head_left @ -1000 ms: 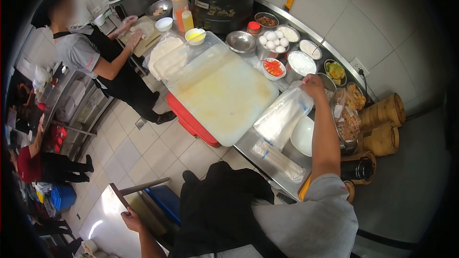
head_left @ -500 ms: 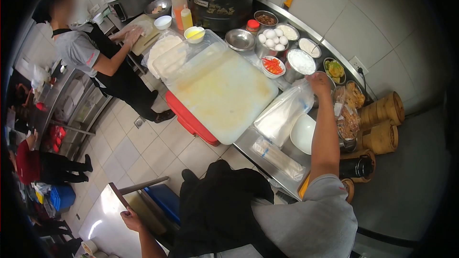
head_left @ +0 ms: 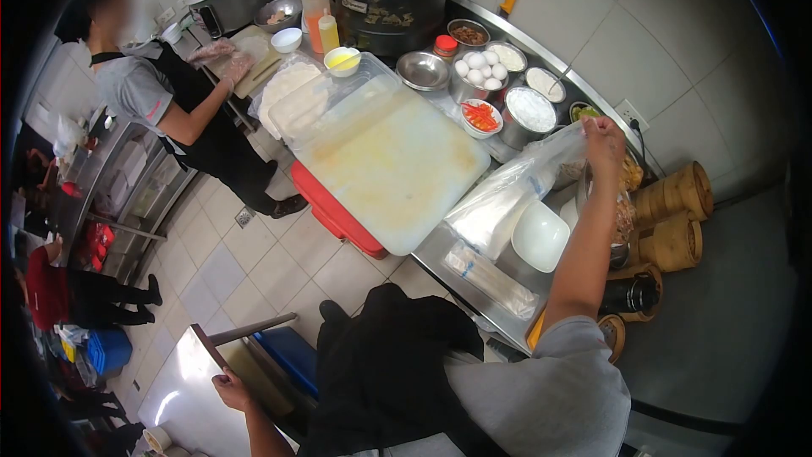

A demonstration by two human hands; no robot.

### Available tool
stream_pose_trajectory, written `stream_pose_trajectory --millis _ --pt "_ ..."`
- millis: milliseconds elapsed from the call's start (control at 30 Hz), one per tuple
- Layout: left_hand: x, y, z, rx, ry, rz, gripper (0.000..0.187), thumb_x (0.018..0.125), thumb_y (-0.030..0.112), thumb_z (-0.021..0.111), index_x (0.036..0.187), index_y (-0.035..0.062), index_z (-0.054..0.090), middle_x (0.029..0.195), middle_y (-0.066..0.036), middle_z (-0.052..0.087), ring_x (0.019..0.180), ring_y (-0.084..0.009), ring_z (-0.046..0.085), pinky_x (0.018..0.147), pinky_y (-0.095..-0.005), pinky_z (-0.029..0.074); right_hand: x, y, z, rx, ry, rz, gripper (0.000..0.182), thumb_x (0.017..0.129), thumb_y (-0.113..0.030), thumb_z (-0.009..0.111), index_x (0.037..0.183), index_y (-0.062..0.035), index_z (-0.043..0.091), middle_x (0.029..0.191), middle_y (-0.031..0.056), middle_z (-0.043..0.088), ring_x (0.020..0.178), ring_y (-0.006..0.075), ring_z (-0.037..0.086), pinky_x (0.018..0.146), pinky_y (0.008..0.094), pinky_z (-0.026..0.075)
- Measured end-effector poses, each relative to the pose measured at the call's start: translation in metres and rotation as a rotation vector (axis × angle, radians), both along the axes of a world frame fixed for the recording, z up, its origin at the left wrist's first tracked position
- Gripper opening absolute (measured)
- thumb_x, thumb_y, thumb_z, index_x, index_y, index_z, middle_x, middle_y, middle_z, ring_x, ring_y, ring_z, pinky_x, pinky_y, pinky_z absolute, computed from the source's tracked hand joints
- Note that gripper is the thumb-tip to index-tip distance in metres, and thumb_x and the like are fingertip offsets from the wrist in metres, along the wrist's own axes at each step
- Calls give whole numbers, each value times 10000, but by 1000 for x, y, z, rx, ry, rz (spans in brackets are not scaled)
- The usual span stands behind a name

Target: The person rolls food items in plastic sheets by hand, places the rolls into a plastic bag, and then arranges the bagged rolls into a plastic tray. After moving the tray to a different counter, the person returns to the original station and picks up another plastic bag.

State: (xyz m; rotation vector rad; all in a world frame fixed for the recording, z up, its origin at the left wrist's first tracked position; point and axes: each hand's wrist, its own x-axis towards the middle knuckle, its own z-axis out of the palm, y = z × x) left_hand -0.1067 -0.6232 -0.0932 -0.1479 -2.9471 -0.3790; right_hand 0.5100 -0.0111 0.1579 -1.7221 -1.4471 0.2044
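At the right, my right hand (head_left: pixel 602 142) pinches the edge of a clear plastic bag (head_left: pixel 562 148), drawn up from a stack of clear bags (head_left: pixel 499 203) on the steel counter. A white bowl (head_left: pixel 541 237) is below my forearm, and a bowl of white powder (head_left: pixel 530 108) stands left of the hand. My left hand (head_left: pixel 230 389) is low at the left, its fingers closed on the edge of a steel table (head_left: pixel 199 355). The large white cutting board (head_left: pixel 393 161) lies between the two hands.
A bowl of eggs (head_left: pixel 480 70), red strips in a bowl (head_left: pixel 480 117) and bamboo steamers (head_left: pixel 672 195) line the counter. A red tray (head_left: pixel 334 211) juts out beneath the board. A co-worker (head_left: pixel 182 101) in clear gloves stands at the upper left.
My right hand has moved up and to the right, stretching the plastic bag away from the stack. My left hand has stayed put. The co-worker's gloved hands have moved slightly apart.
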Motion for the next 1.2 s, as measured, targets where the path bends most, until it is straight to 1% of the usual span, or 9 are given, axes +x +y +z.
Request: stream_pose_trajectory --millis 433,600,700,767,833,867,967,1033,1200 --pt "-8 -13 -14 -2 -12 -9 371 947 426 593 843 77 524 793 -137 634 752 -395 610 693 -508 470 -34 -113 115 665 222 -240 307 925 -291 734 961 11 693 858 52 684 797 114 610 720 247 500" --pt "-9 -9 -16 -31 3 -23 353 947 408 599 841 78 536 786 -130 627 735 -379 609 684 -502 470 -87 -165 123 1185 505 44 301 981 -221 655 1071 57 586 919 130 658 843 193 653 742 330 576" --pt "-9 1 -19 247 89 -172 228 936 247 649 826 70 555 768 -106 609 684 -280 586 640 -410 472 -162 -185 66 1116 675 358 93 986 -112 591 994 -21 572 916 104 602 805 231 637 772 403 589" --pt "-18 26 -40 475 54 -366 158 920 128 675 834 48 569 742 -87 572 665 -190 547 622 -330 466 -215 -186 5 611 670 735 96 955 -62 520 928 -51 612 949 124 615 930 314 629 803 498 523" --pt "18 106 20 776 -234 -636 147 962 142 658 874 47 589 779 -19 594 710 -107 542 638 -279 473 -278 -198 -23 285 11 980 175 875 -37 580 1031 -48 659 997 119 651 955 303 640 782 408 527" --pt "9 120 3 1160 -890 -509 84 972 133 644 976 55 616 834 -19 632 747 -113 578 666 -269 493 -302 -207 -50 276 -58 1090 193 852 -44 608 1037 -59 660 998 103 653 957 303 639 780 401 531" --pt "41 208 60 949 -1269 -831 637 994 547 503 1380 41 485 1165 -139 659 974 -216 654 764 -344 546 -352 -244 -82 198 -146 1322 223 825 -66 645 1048 -73 657 997 80 651 959 294 639 779 398 538" --pt "47 240 69 1132 -1702 -872 726 993 593 470 1429 13 442 1273 -146 618 1115 -233 615 873 -375 533 -374 -270 -86 116 -163 1448 232 822 -80 654 1054 -76 654 994 74 647 959 285 640 782 401 540" --pt "22 278 96 1028 -1808 -796 657 995 501 553 1404 -5 467 1298 -141 601 1161 -216 599 992 -362 485 -415 -301 -84 77 -403 1618 238 856 -131 637 1091 -93 634 925 72 604 914 262 622 772 413 524"
